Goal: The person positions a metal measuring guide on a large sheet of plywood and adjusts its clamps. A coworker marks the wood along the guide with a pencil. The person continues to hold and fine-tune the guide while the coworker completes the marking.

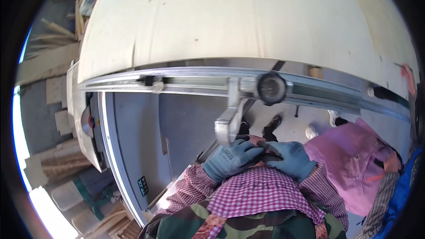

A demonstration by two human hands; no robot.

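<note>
My left hand (231, 158) and my right hand (291, 159) meet in front of my body, both in blue work gloves with dark fingertips. Their fingers curl inward and come together over my pink checked apron (265, 190). Whether anything small lies between the fingertips is hidden by the dark glove ends. Just beyond my left hand is a metal stop arm (228, 124), fixed to a long aluminium rail (195, 84). A round black knob (271, 88) sits on that rail. Past the rail stretches a large pale wood panel (230, 22).
To the left, a circular saw blade (87, 121) shows at the table's edge. Wood offcuts (59, 163) lie stacked beyond it. On the right stands another person in pink checked clothing (349, 163); a hand (407, 79) shows by the panel's right edge. Shoes (311, 132) stand on the floor below.
</note>
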